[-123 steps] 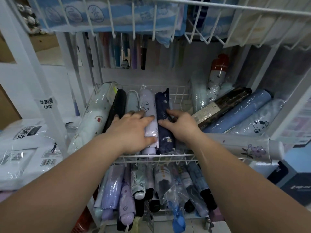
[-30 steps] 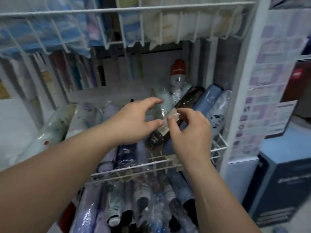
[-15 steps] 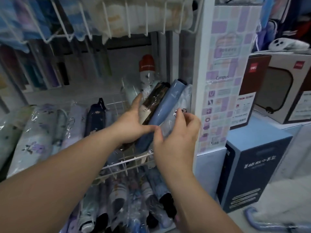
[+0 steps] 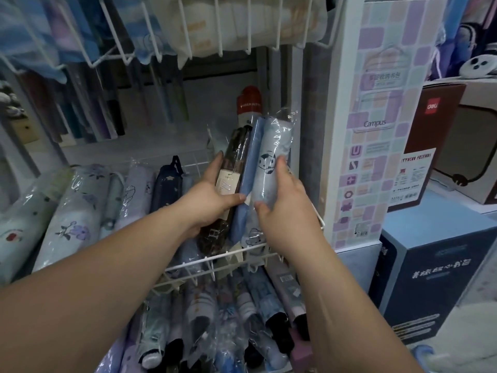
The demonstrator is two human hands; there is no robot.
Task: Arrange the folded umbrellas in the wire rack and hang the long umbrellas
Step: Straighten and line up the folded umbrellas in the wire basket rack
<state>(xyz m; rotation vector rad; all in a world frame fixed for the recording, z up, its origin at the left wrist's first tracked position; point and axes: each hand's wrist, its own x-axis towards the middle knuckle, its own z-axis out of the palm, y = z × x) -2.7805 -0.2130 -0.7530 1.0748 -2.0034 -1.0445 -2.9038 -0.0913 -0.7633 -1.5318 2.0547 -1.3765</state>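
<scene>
Step in hand, by the look of it: squaring up the right-end group of folded umbrellas in the middle wire rack (image 4: 242, 258).

Left hand (image 4: 207, 200): fingers wrapped around the dark brown umbrella (image 4: 234, 168), thumb across its paper tag. Gripping.
Right hand (image 4: 285, 208): fingers closed around the pale blue cartoon-print umbrella (image 4: 271, 160), in clear plastic. Gripping.
A plain blue umbrella (image 4: 248, 179) sits pinched between those two, touching both. All three tilt up toward 1 o'clock, lower ends against the rack's front wire at 6 o'clock.

Next move likely calls for laying the three flat and parallel, snug to the rack's right side, without snagging the loose plastic sleeves on the wire.

Containers:
- Middle rack, toward 9 o'clock: a navy umbrella (image 4: 166, 184), a lilac one (image 4: 135, 192), and larger floral-print ones (image 4: 72, 211), side by side.
- A red-capped umbrella (image 4: 248, 103) stands behind the held group at 12 o'clock.
- Lower rack (image 4: 236, 319) at 6 o'clock: crowded with sleeved umbrellas, handles forward.
- Upper rack (image 4: 220, 36): soft packaged goods, kind unclear.

Long umbrellas: a blue curved handle shows low at 4 o'clock, blurred; cannot tell more.
</scene>
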